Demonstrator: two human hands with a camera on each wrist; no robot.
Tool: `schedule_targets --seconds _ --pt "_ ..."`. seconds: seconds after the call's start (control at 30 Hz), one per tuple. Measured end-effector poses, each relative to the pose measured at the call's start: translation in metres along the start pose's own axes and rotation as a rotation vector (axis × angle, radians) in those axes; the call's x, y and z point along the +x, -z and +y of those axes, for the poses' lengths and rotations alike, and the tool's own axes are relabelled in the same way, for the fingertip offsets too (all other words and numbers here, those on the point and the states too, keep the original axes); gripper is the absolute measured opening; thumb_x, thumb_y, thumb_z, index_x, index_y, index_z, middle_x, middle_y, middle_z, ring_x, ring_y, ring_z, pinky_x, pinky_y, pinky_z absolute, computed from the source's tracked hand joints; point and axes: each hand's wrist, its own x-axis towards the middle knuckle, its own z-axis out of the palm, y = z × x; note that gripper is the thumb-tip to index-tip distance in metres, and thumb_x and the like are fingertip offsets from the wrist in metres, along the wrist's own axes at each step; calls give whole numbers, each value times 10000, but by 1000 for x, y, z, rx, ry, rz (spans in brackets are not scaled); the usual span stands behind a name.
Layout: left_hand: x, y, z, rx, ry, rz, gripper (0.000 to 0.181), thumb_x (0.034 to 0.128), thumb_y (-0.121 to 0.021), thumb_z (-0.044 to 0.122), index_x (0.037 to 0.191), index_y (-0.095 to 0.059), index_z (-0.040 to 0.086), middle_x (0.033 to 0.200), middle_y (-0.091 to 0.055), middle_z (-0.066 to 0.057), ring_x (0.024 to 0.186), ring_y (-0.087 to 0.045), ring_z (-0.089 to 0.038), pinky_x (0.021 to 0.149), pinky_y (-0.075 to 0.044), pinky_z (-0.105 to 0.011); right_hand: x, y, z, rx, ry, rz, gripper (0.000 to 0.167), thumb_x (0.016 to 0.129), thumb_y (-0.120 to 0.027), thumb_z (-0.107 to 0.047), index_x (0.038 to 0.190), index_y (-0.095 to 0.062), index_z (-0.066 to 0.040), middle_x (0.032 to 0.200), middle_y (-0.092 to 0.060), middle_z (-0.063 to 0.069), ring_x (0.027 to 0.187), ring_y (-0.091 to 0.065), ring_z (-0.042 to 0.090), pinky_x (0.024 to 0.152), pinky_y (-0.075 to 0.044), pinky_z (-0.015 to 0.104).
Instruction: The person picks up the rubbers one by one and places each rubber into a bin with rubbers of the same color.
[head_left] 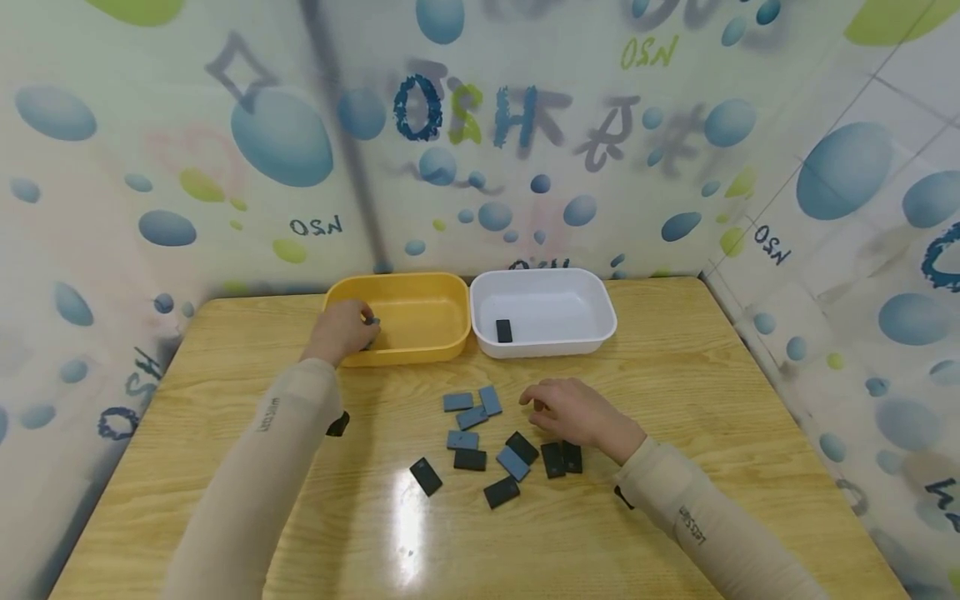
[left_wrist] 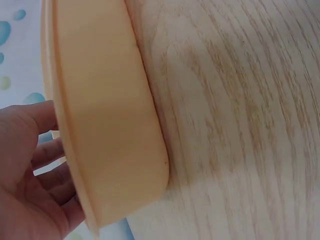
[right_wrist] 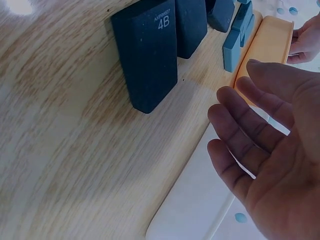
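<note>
Inside the left end of the yellow bin (head_left: 405,359) is my left hand (head_left: 341,332), its fingers curled round a blue block (head_left: 376,321) that is mostly hidden. The left wrist view has that hand (left_wrist: 30,175) behind the bin wall (left_wrist: 105,115). My right hand (head_left: 577,412), empty with fingers loosely bent, hovers over the table just above two dark blocks (head_left: 553,460). In the right wrist view the palm and fingers of this hand (right_wrist: 270,130) show near a dark block (right_wrist: 145,55) marked 4B.
A white bin (head_left: 543,348) touches the yellow bin's right side and holds one dark block (head_left: 504,331). Several blue blocks (head_left: 457,402) and dark blocks (head_left: 426,477) lie scattered on the wooden table (head_left: 300,517), some touching or overlapping. A patterned curtain stands behind the bins.
</note>
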Motion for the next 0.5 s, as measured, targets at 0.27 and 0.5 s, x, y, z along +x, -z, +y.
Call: schedule_targets --seconds 0.27,0.5 --pt "4 -7 7 30 -6 -19 321 943 -554 228 1134 -632 -17 1067 -661 -177 881 -580 -279 789 -487 -397 2 -1 1 6 -19 -11 264 939 -648 -229 1187 -671 -141 993 -671 4 859 -625 133 766 -521 332" --pt "15 -17 8 48 -7 1 200 897 -585 222 900 -647 31 840 -619 -99 750 -536 -238 666 -428 -334 3 0 1 10 -26 -19 264 938 -649 -229 1185 -672 -141 996 -677 2 863 -626 130 775 -522 337"
